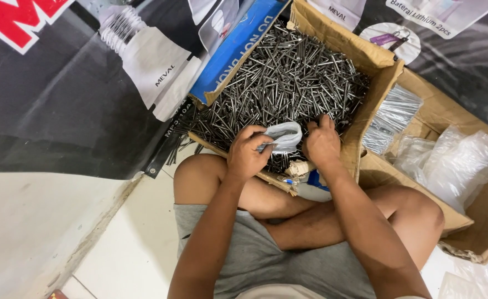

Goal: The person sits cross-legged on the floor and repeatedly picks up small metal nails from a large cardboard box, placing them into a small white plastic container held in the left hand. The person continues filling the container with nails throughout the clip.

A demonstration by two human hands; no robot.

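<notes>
Two hands work: left hand (248, 155) pinches a bag (283, 135) open, right hand (322, 143) closes on nails (288, 77); bagging calls for lifting them over.

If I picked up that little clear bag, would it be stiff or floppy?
Probably floppy: the clear plastic bag sags and crumples in the left hand. It looks thin and light while empty. Sharp nails from the cardboard box might poke through it.

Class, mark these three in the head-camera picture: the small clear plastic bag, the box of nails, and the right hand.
small clear plastic bag (284, 136), head view, middle of the bag.
box of nails (341, 37), head view, cardboard rim.
right hand (322, 145), head view, back of the hand.
</notes>
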